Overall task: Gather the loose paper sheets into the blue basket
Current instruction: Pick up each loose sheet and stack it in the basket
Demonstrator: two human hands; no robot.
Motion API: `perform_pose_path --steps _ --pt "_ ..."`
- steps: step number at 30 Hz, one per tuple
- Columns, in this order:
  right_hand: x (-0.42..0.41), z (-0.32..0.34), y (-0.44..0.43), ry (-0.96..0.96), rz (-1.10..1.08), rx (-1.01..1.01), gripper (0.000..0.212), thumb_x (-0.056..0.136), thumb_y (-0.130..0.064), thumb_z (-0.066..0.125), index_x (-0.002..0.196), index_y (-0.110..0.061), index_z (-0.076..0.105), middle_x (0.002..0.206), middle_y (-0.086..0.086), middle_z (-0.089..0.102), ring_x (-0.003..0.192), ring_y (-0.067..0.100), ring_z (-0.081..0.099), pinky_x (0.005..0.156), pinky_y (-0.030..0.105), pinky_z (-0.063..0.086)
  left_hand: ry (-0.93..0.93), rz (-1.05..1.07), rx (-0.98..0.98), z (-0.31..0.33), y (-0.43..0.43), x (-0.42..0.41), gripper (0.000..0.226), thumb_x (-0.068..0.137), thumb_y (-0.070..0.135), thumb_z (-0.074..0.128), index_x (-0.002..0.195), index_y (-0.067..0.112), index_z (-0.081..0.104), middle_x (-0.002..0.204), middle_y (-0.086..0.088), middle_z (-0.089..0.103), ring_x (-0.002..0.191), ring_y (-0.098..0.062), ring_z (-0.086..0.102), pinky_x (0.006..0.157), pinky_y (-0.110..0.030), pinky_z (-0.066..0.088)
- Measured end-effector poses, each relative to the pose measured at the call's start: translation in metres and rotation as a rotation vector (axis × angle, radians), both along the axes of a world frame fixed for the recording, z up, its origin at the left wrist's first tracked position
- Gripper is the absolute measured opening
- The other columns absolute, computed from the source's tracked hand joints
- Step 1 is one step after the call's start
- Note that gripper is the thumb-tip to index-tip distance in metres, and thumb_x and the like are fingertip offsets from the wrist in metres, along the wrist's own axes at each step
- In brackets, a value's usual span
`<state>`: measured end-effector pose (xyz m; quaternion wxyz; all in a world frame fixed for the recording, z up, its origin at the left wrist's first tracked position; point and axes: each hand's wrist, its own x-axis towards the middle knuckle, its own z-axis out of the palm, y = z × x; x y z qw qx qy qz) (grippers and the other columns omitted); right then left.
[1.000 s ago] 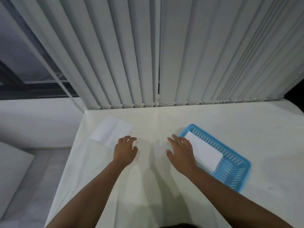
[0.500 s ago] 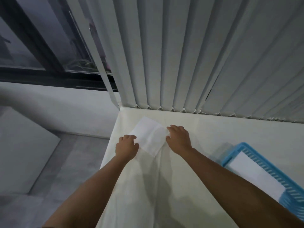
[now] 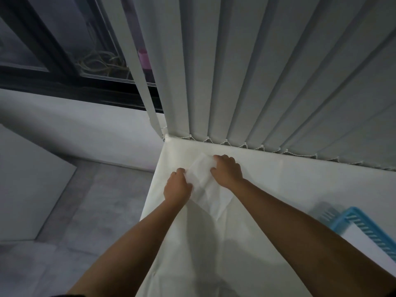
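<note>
A loose white paper sheet [image 3: 202, 179] lies near the far left corner of the white table [image 3: 267, 189]. My left hand [image 3: 176, 186] has its fingers curled on the sheet's left edge. My right hand [image 3: 228, 170] has its fingers curled on the sheet's right edge, and the paper buckles a little between the two hands. The blue basket [image 3: 353, 218] shows only partly at the right edge of the view, with white sheets [image 3: 366, 249] lying inside it.
Grey vertical blinds [image 3: 257, 71] hang right behind the table's far edge. The table's left edge [image 3: 150, 200] drops to a grey floor [image 3: 75, 211]. A dark window [image 3: 64, 50] is at the upper left.
Both hands moved from the table's middle to the sheet at the far left corner and closed on its two edges. The view swung left, pushing the basket to the right edge.
</note>
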<state>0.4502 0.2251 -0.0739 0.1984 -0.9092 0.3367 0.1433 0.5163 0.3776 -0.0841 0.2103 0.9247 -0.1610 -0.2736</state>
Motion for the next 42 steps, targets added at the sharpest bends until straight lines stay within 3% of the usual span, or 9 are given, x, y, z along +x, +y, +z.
perform_pose_path --steps 3,7,12,17,25,30,34,39,42 --pt "0.014 -0.002 -0.008 -0.048 -0.104 0.147 0.054 0.091 -0.028 0.049 0.143 -0.022 0.039 0.139 0.009 0.047 0.129 0.033 0.039 0.103 0.043 0.036 0.029 -0.012 -0.03 -0.003 -0.005 0.006 0.041 0.082 0.011 0.053 0.122 0.016 0.05 0.115 -0.007 0.063 0.106 -0.028 0.06 0.083 -0.036 0.05" --pt "0.027 0.003 -0.019 -0.164 -0.193 0.398 0.066 0.083 -0.015 0.051 0.145 -0.029 0.035 0.145 0.004 0.045 0.134 0.031 0.034 0.108 0.047 0.035 -0.139 -0.127 -0.002 0.002 -0.008 0.01 0.042 0.083 0.002 0.044 0.118 0.018 0.061 0.115 -0.006 0.06 0.109 -0.028 0.057 0.084 -0.034 0.047" --pt "0.025 0.017 -0.03 -0.173 0.07 0.184 0.038 0.084 -0.014 0.053 0.116 -0.03 0.063 0.127 -0.004 0.06 0.125 0.024 0.04 0.098 0.037 0.038 -0.262 -0.225 -0.1 0.011 -0.009 0.004 0.036 0.083 0.004 0.046 0.109 0.019 0.065 0.103 -0.003 0.062 0.098 -0.024 0.058 0.073 -0.031 0.046" --pt "-0.006 0.03 -0.034 -0.212 0.19 -0.028 0.023 0.086 -0.018 0.051 0.093 -0.028 0.071 0.101 -0.007 0.067 0.109 0.019 0.048 0.095 0.036 0.032 -0.078 -0.329 -0.232 0.017 -0.006 -0.016 0.025 0.083 0.014 0.054 0.104 0.021 0.065 0.088 0.005 0.054 0.089 -0.017 0.057 0.07 -0.026 0.044" --pt "-0.071 0.023 -0.033 -0.086 0.2 -0.056 0.035 0.085 -0.014 0.046 0.103 -0.03 0.071 0.119 -0.008 0.066 0.122 0.018 0.044 0.115 0.041 0.016 0.123 -0.473 -0.191 0.012 0.0 -0.042 0.036 0.085 0.054 0.054 0.111 0.032 0.062 0.103 0.013 0.062 0.091 -0.008 0.058 0.077 -0.025 0.047" --pt "-0.101 0.012 -0.02 0.06 0.244 -0.058 0.046 0.091 -0.015 0.043 0.133 -0.032 0.054 0.147 -0.01 0.045 0.139 0.021 0.027 0.118 0.046 0.003 -0.116 -0.346 -0.109 0.0 0.002 -0.043 0.032 0.092 0.03 0.051 0.122 0.019 0.059 0.118 -0.003 0.061 0.111 -0.022 0.056 0.088 -0.034 0.049" --pt "-0.118 0.009 -0.006 0.114 0.231 -0.077 0.054 0.093 -0.013 0.037 0.145 -0.029 0.04 0.159 -0.005 0.025 0.145 0.026 0.015 0.12 0.049 -0.001 -0.119 -0.277 -0.054 0.0 -0.006 -0.042 0.037 0.09 0.029 0.054 0.126 0.018 0.053 0.123 -0.005 0.057 0.114 -0.026 0.053 0.091 -0.038 0.048" --pt "-0.143 0.004 0.009 0.055 0.091 -0.083 0.052 0.093 -0.018 0.039 0.144 -0.03 0.041 0.157 -0.006 0.026 0.143 0.024 0.02 0.119 0.043 0.006 -0.046 -0.245 0.005 0.002 -0.026 -0.044 0.041 0.089 0.034 0.055 0.127 0.019 0.049 0.119 -0.004 0.062 0.114 -0.025 0.057 0.091 -0.037 0.049" --pt "-0.161 0.002 0.021 -0.022 -0.015 -0.067 0.043 0.094 -0.021 0.041 0.136 -0.029 0.051 0.152 -0.007 0.036 0.138 0.021 0.03 0.117 0.037 0.019 0.03 -0.193 0.036 0.003 -0.036 -0.042 0.028 0.089 0.03 0.055 0.113 0.017 0.058 0.114 -0.005 0.065 0.107 -0.026 0.06 0.085 -0.033 0.048"
